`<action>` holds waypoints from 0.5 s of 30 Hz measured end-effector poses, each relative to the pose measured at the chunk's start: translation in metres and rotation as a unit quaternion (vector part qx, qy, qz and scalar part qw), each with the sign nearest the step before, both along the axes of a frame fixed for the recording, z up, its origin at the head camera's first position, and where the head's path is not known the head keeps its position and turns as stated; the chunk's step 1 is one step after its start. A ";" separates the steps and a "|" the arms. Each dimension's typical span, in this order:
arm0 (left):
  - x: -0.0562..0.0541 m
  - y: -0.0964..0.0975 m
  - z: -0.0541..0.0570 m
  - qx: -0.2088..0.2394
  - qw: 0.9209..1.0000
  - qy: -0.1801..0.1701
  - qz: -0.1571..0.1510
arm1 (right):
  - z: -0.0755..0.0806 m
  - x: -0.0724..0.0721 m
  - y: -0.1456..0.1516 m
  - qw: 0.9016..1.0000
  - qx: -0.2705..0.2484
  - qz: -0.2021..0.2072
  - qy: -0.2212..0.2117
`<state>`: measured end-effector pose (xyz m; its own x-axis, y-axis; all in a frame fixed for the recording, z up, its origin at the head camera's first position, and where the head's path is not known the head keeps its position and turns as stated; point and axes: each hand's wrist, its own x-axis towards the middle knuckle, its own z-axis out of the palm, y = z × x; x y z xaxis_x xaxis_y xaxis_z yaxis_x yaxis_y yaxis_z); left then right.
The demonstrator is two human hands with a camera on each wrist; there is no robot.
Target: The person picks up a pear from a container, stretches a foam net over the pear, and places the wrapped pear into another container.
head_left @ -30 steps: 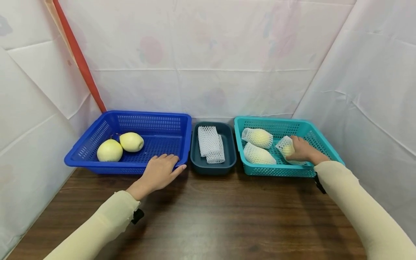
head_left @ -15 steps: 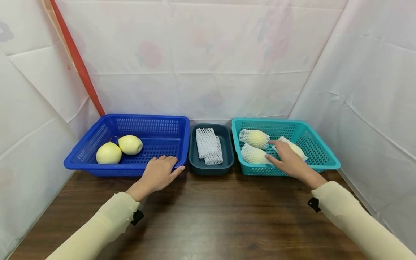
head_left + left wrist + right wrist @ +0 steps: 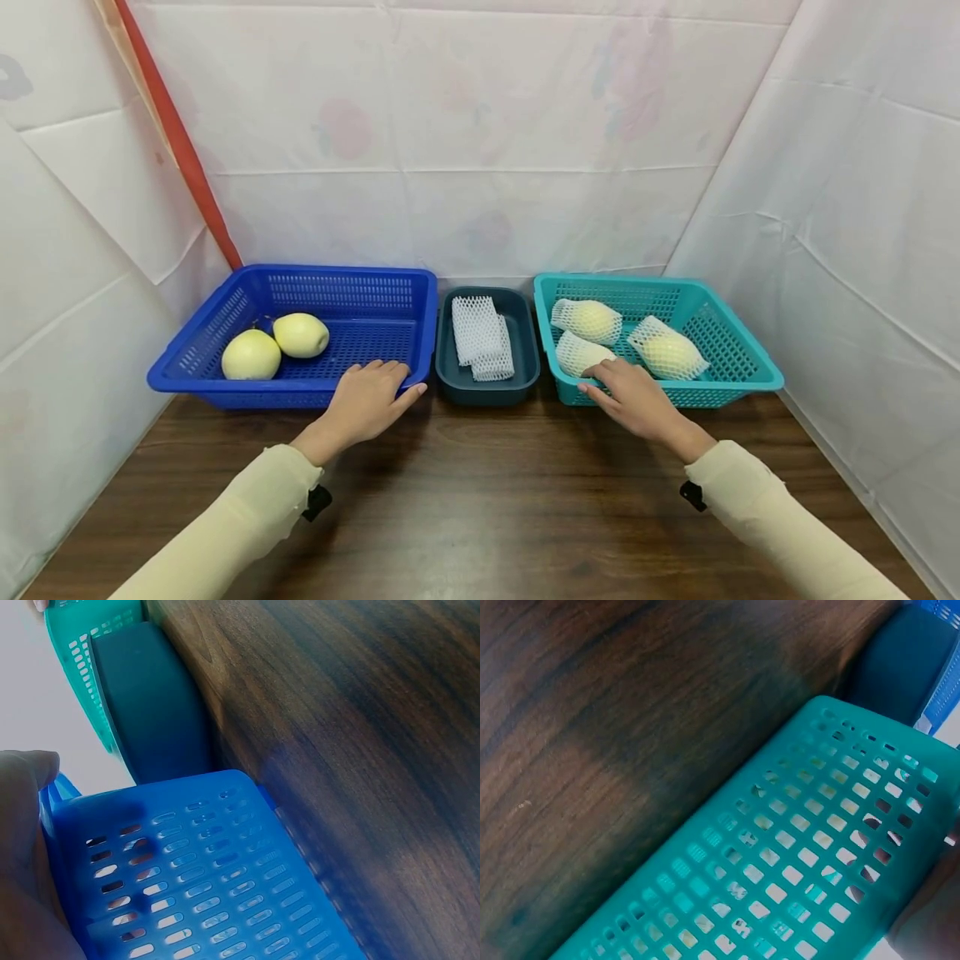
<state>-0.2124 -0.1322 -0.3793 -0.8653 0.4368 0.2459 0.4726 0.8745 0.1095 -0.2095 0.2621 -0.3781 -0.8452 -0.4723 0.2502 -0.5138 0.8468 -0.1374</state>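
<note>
My left hand [image 3: 369, 403] rests on the front rim of the blue basket [image 3: 217, 385], near its right corner, thumb pointing right along the rim. Inside that basket, a round pale yellow pear [image 3: 251, 355] and another pear [image 3: 301, 335] lie together at the left. My right hand [image 3: 633, 398] lies over the front rim of the teal basket [image 3: 750, 385]; its fingers overlap a pear in a white foam net [image 3: 577, 353]. Two more netted pears lie there, a back-left pear [image 3: 592, 321] and a right-hand pear [image 3: 670, 354]. The left wrist view shows the left thumb [image 3: 34, 769] at the blue rim.
Between the baskets stands a small dark tray [image 3: 487, 395] with white foam net sleeves [image 3: 480, 332] in it. All three containers stand in a row on a brown wooden table [image 3: 480, 500]. White cloth [image 3: 465, 125] hangs behind and along both sides.
My right hand has let go of the right-hand netted pear and moved left and nearer, to the teal basket's front rim. My left hand has stayed put.
</note>
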 end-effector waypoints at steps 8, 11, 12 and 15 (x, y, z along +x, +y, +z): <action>-0.001 0.000 -0.002 0.006 1.000 0.007 -0.004 | -0.006 0.000 -0.002 0.999 0.025 -0.002 0.035; 0.000 -0.001 -0.001 0.004 1.000 0.000 -0.006 | -0.007 0.000 -0.001 0.999 0.028 -0.002 0.039; 0.000 -0.001 0.000 0.003 1.000 -0.003 -0.007 | -0.007 0.000 -0.001 0.999 0.029 -0.002 0.039; -0.001 -0.002 0.002 -0.001 1.000 -0.015 -0.009 | -0.008 -0.001 -0.001 0.999 0.029 -0.001 0.042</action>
